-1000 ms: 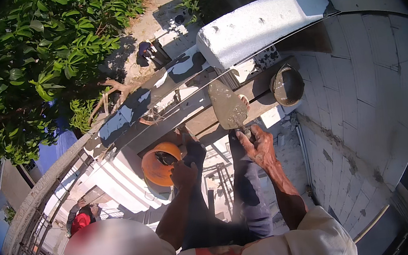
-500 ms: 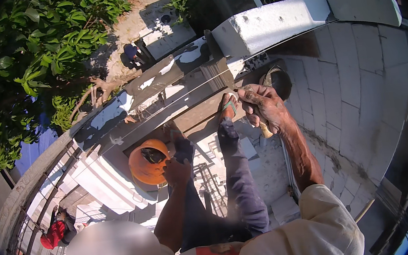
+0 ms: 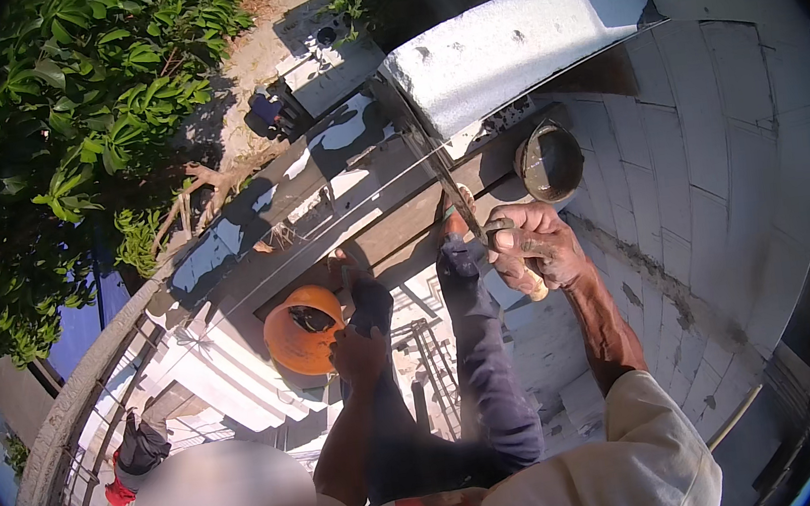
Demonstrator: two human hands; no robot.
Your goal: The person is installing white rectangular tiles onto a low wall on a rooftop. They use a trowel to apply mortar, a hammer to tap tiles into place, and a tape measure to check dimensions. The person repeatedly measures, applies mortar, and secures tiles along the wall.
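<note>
My right hand (image 3: 539,243) is closed round the pale wooden handle (image 3: 532,288) of what looks like a trowel. Its thin dark blade (image 3: 443,164) shows nearly edge-on and slants up and left, to the near end of a white wall block (image 3: 521,45). Whether the blade touches the block I cannot tell. Low on the left, my left hand (image 3: 359,353) is curled beside my leg, at the rim of an orange bucket (image 3: 288,351). Part of its fingers is hidden, so any grip is unclear. Something dark lies inside the bucket.
A dark bucket (image 3: 549,162) with grey contents stands right of my feet, on planks (image 3: 402,223). A taut string (image 3: 359,203) crosses ahead. At right rises a block wall (image 3: 694,160). Leafy branches (image 3: 60,122) hang left. Below left, a person in red and black (image 3: 138,448) is partly visible.
My right hand has come down and nearer with the trowel, and its blade now shows as a long strip. The left hand stays beside the orange bucket. The whole view has shifted slightly.
</note>
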